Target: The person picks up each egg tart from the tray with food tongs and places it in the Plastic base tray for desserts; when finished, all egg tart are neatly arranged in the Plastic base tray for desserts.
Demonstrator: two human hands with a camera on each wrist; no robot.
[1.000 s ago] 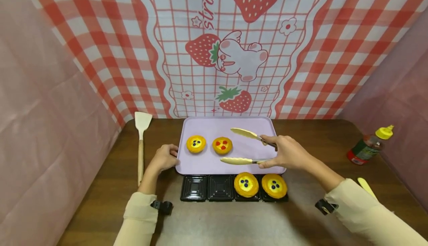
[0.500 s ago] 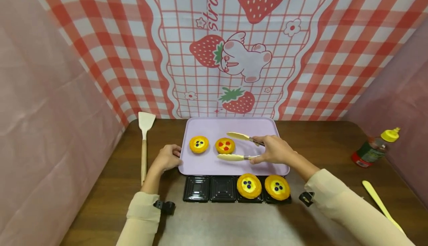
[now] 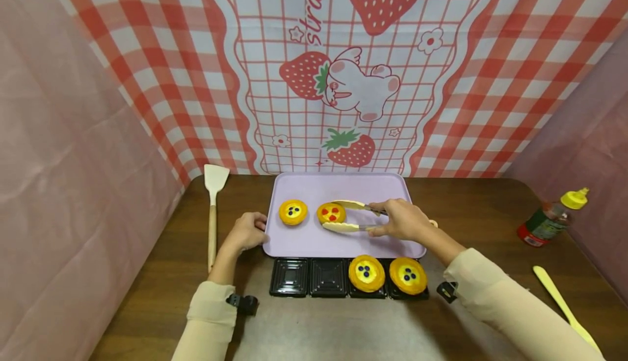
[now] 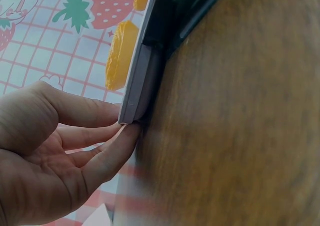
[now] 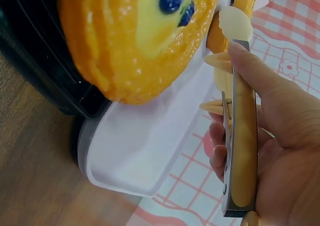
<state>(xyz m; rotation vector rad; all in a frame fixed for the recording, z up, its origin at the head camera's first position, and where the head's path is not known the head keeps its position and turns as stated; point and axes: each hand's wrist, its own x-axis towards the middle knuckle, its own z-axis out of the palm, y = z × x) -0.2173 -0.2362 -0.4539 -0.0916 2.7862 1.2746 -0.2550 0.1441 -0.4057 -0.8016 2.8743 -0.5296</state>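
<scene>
My right hand holds cream-tipped metal tongs over the lilac tray. The tongs' two tips lie on either side of an egg tart with red fruit pieces, one behind it and one along its front edge. To its left on the tray sits a tart with blueberries. My left hand is at the tray's left edge; in the left wrist view its thumb and fingers pinch the tray rim. In the right wrist view the tongs' handle runs along my palm.
In front of the tray stands a row of black square containers; two blueberry tarts sit on the right-hand ones. A white spatula lies left. At right are a yellow-capped bottle and a pale yellow utensil.
My right hand has moved left with the tongs, and their tips have come closer together around the red-topped tart. The left hand has stayed at the tray's edge; the head view has shifted slightly.
</scene>
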